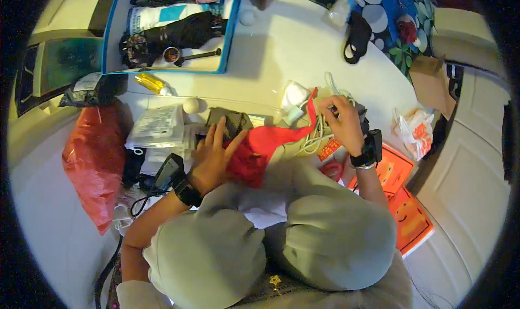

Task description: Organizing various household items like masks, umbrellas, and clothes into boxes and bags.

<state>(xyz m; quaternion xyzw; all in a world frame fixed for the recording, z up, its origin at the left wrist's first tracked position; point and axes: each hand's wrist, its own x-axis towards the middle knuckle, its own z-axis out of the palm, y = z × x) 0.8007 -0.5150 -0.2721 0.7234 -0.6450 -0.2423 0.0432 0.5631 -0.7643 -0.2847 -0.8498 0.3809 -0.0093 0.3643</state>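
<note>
A bright red cloth point(264, 142) lies bunched in front of my knees, with a narrow strip of it reaching up to the right. My left hand point(213, 157) rests spread at the cloth's left edge, beside a dark folded fabric item point(229, 124). My right hand point(341, 118) is raised near the strip's upper end, fingers bent together; whether anything is between them cannot be told. Under and beside it lie a coiled pale cable point(315, 140) and a white plug adapter point(295, 115). A white crumpled packet point(294, 94) sits just beyond the adapter.
A blue-edged box point(227, 37) holding a folded umbrella stands at the upper left. Left are a red plastic bag point(95, 163), clear packets point(158, 126), a white ball point(191, 105) and a yellow bottle point(150, 83). Orange books point(408, 219) and a white plastic bag point(414, 132) lie right.
</note>
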